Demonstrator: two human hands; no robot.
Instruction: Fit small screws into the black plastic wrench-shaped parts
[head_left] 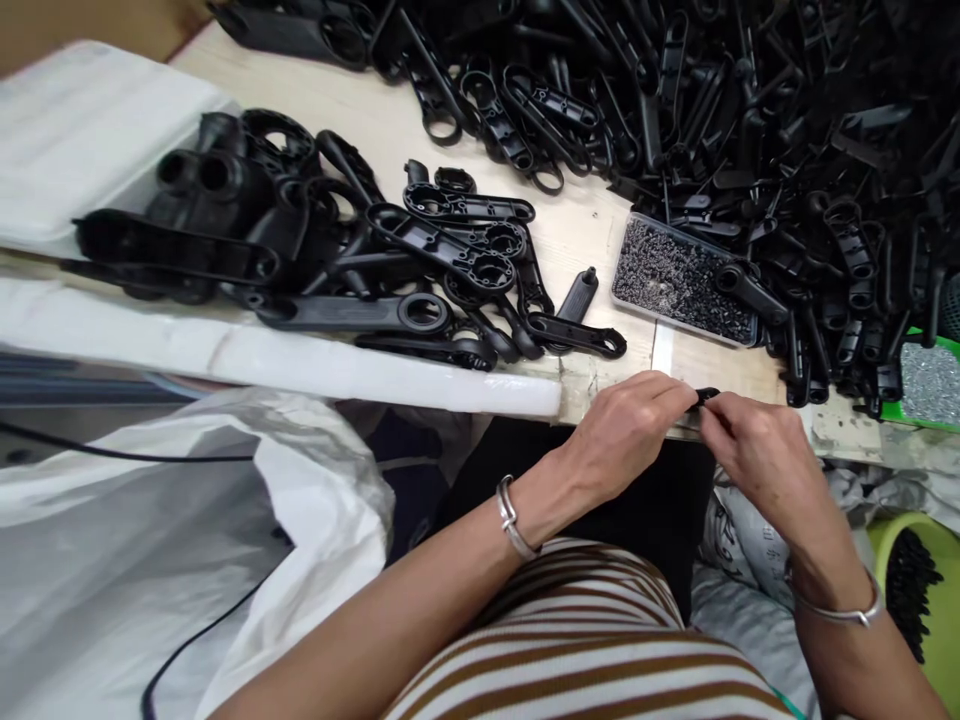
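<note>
Close together at the table's front edge, my left hand [634,425] and my right hand [757,445] both grip a small black plastic part [705,396]. Most of that part is hidden behind my fingers, so its full shape does not show. Just beyond my hands stands a clear plastic box [622,292] holding many tiny dark pieces [667,262]. Left of the box, a black plastic arm with a ring end [581,334] lies on the wood, touching another black arm [579,293].
Black moulded parts [420,240] lie heaped at the left, with a larger pile [720,110] at the back right. White foam strip [300,360] lines the front edge. A green tray [930,385] holds silvery bits; a yellow-green basin [892,550] stands lower right. A white bag [322,480] hangs lower left.
</note>
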